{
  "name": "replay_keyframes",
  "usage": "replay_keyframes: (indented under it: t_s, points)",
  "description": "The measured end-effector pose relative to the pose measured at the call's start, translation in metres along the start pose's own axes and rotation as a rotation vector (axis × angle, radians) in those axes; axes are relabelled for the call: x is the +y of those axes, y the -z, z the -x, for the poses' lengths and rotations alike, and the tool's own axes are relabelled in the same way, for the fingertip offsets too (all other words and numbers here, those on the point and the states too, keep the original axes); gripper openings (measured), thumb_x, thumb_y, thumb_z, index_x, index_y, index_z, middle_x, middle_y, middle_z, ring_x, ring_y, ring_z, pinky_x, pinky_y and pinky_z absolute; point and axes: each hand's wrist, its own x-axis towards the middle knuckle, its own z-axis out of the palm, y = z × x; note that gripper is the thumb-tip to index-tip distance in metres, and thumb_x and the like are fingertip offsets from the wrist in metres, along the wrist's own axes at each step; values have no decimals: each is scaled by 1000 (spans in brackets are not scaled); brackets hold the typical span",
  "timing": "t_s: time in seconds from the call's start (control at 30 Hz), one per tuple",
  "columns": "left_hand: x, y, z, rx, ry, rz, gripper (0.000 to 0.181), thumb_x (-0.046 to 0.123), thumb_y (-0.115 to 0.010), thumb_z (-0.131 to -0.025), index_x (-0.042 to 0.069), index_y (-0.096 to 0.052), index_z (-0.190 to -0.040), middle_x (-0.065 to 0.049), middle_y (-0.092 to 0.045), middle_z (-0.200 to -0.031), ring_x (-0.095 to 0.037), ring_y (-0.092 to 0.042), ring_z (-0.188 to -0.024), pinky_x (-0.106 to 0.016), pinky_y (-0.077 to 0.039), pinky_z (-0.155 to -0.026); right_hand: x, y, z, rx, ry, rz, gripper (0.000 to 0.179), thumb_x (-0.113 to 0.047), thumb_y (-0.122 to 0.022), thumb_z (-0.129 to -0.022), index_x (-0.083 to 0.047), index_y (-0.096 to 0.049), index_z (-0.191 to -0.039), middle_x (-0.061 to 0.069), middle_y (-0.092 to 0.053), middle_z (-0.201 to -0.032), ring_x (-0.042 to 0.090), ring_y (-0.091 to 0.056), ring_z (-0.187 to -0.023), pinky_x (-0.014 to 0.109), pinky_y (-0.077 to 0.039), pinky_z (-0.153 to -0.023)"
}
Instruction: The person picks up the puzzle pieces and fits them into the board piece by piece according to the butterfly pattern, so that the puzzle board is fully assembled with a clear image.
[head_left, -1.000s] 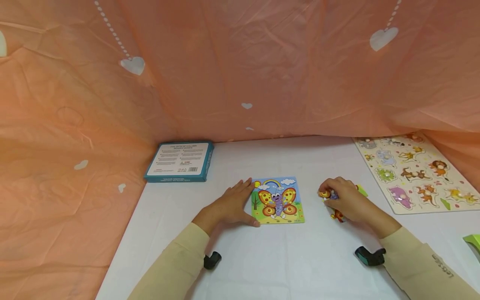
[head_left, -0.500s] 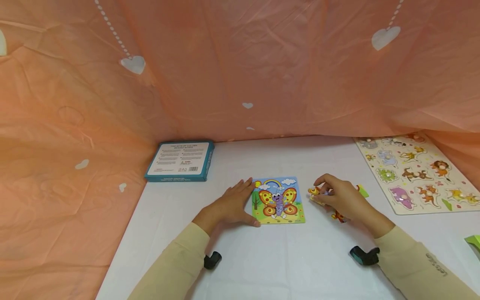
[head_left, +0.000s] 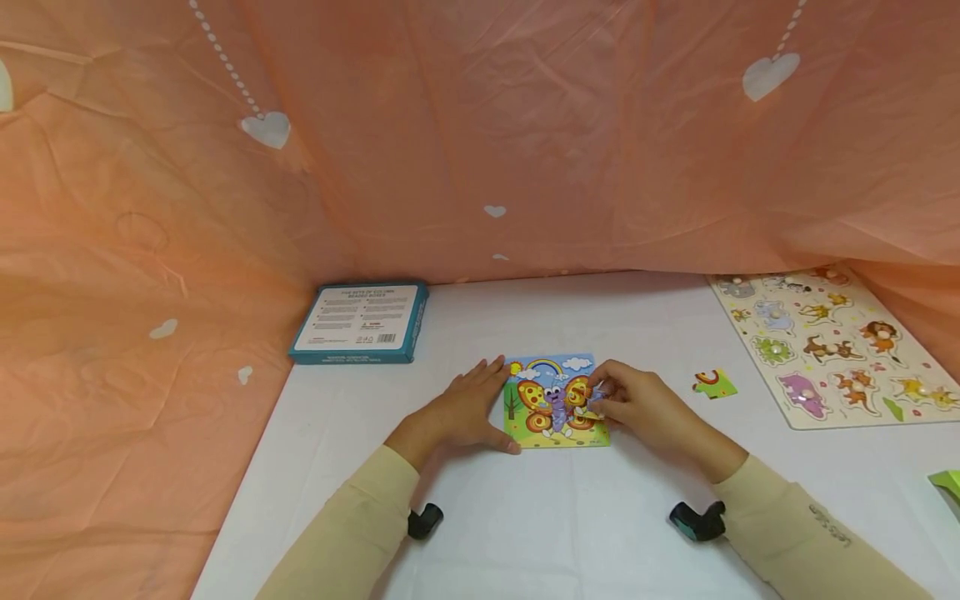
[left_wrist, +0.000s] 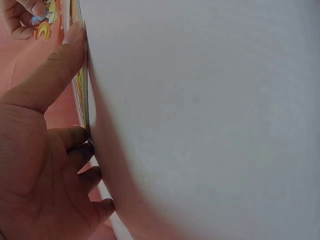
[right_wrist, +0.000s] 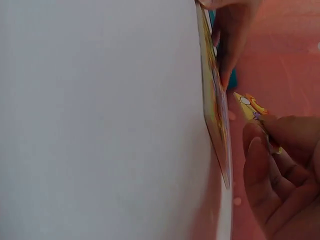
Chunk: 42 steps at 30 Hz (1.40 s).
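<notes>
A square butterfly picture puzzle (head_left: 553, 407) lies flat on the white table in the head view. My left hand (head_left: 467, 408) rests along its left side, fingers spread and thumb at the lower left corner; in the left wrist view the fingertips (left_wrist: 102, 207) touch the tabletop. Over the picture's right half, my right hand (head_left: 645, 408) pinches a jigsaw piece (head_left: 587, 407) with thumb and forefinger. That piece shows yellow and an orange swirl in the right wrist view, tilted and apart from the board; the fingers cover part of it. Another piece (head_left: 716, 383), green and red, lies farther right.
A teal-edged box (head_left: 360, 323) stands at the back left. At the right lies a large animal peg board (head_left: 840, 350). A green object (head_left: 947, 482) shows partly at the right edge. Peach cloth (head_left: 480, 142) with hearts hangs behind the table.
My right hand has lifted the jigsaw piece and carried it left, over the picture. The green and red piece has come into fuller view. My left hand has stayed in place.
</notes>
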Motion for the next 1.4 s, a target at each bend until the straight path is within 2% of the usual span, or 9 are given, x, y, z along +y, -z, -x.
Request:
replay_keyframes:
  t_s: [0.33,0.53,0.73,0.83,0.93,1.03,1.17,1.27,1.4]
  points:
    - [-1,1,1,1,-22,12,125,55,-96,-79,12,-27,-174,-5,-14,-182,-28,-6,-166,-53,-11,-131,-2,-29,-9,-99,61,-69,17,4,-66,-106,-3,-73,-120,6,-74,-107,20,-70,-84,30,-62,-74]
    - [-1,1,1,-6,-18,29,125,56,-95,-80,13,-26,-175,-3,-12,-182,-26,-5,-166,-52,-10,-131,-4,-37,-11,-73,120,68,20,1,-70,-104,-4,-75,-122,1,-72,-109,15,-68,-93,30,-59,-80]
    - [-1,1,1,-6,-14,25,126,56,-95,-80,13,-25,-175,-2,-12,-182,-26,-3,-166,-51,-9,-131,-10,-34,-8,-1,111,176,18,-2,-75,-102,-5,-75,-120,-1,-70,-112,15,-67,-99,40,-59,-90]
    - [-2,1,1,-5,-10,19,126,56,-95,-80,13,-25,-175,-2,-11,-182,-25,-3,-166,-51,-9,-131,-13,-33,-4,12,104,236,18,-5,-77,-102,-6,-76,-119,-1,-68,-109,16,-64,-97,42,-58,-88]
    - [-2,1,1,-7,-9,19,126,56,-95,-80,14,-24,-175,-1,-11,-182,-25,-3,-166,-50,-9,-131,-17,-35,2,-23,156,337,19,-7,-76,-102,-6,-77,-121,-1,-70,-112,20,-65,-103,46,-57,-94]
    - [-1,1,2,-7,-15,16,126,56,-95,-80,13,-25,-175,-2,-11,-182,-26,-4,-166,-52,-9,-131,-21,-39,11,-82,267,493,25,-11,-77,-101,-6,-77,-125,3,-73,-122,27,-67,-116,52,-55,-101]
    - [-1,2,2,-5,-19,8,125,56,-95,-80,13,-26,-175,-3,-12,-182,-27,-4,-166,-53,-10,-131,-24,-47,21,-141,400,687,40,-23,-82,-98,-8,-75,-134,7,-71,-136,33,-63,-129,59,-53,-100]
    - [-1,2,1,-5,-17,10,124,56,-95,-80,13,-26,-175,-3,-12,-182,-27,-4,-166,-53,-10,-131,-26,-52,26,-172,440,760,50,-32,-84,-97,-10,-72,-140,7,-69,-143,34,-60,-134,62,-50,-102]
    - [-1,1,1,-2,-18,13,124,55,-96,-80,13,-27,-174,-4,-13,-182,-28,-5,-166,-54,-10,-131,-26,-51,30,-204,447,764,55,-35,-83,-98,-8,-70,-144,8,-68,-146,35,-59,-138,62,-46,-111]
